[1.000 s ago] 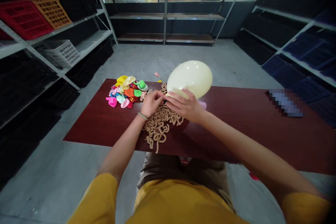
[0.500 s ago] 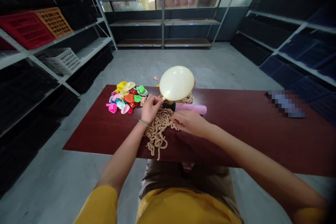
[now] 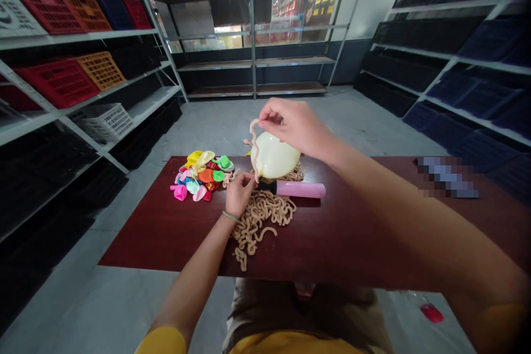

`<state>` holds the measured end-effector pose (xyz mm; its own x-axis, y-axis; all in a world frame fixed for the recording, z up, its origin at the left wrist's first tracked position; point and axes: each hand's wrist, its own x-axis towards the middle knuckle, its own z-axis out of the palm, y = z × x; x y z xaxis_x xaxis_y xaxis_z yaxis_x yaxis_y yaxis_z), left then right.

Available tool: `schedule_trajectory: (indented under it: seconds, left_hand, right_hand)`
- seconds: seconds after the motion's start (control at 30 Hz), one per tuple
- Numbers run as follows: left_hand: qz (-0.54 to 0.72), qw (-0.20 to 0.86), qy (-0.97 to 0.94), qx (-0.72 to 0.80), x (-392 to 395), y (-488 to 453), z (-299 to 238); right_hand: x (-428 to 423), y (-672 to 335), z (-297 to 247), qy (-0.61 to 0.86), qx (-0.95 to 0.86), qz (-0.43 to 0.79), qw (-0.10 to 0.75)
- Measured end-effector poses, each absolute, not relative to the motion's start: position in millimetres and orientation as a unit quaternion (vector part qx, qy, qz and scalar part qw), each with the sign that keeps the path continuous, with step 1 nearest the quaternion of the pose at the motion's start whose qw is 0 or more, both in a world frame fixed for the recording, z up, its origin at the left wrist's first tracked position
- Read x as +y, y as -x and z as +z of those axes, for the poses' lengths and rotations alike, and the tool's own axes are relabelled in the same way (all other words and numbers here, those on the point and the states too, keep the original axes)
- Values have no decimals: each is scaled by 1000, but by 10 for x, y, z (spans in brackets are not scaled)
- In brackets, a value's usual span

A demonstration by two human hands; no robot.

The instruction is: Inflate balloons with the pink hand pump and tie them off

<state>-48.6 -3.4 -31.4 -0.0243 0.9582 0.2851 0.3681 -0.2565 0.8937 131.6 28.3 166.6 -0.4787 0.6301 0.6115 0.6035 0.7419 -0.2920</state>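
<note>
The right hand (image 3: 295,126) is raised above the table and its thumb and finger are closed in a pinch on the upper end of a crinkled tan cord (image 3: 254,146). This cord hangs down along the side of an inflated cream balloon (image 3: 275,156), and its lower end reaches near the balloon's neck. The left hand (image 3: 239,195) is low and its fingers (image 3: 249,178) are closed at the balloon's neck, so this hand grasps the balloon, near the far part of the table (image 3: 352,249).

Just beside the neck lies a pink hand pump (image 3: 299,189) with a black nozzle. A heap of the same tan cord (image 3: 261,221) is under the left hand's side, and a pile of flat balloons in many colours (image 3: 201,182) is to the left. Metal shelves (image 3: 62,83) with plastic crates stand on both sides. A blurred object (image 3: 448,177) lies on the table at right.
</note>
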Motion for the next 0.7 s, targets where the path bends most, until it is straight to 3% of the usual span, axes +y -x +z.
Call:
schedule_trajectory:
  seconds: [0.13,0.27,0.57,0.7]
  left_hand:
    - [494,313,-624,518,-20,485,-363]
    - [492,235,-649,530,-25,495,-366]
    - [516,55,-686,511,-43,546,-271]
    - [556,80,-657,503,-55,553,-242]
  right_hand:
    - [445,-1141,1838,371,-849,-2,376]
    - [448,-1034,1827,421,-841,-3,340]
    - [133,-1194,993,477,-843,14,247]
    - [-24,-1294,704,497,-825,83,257]
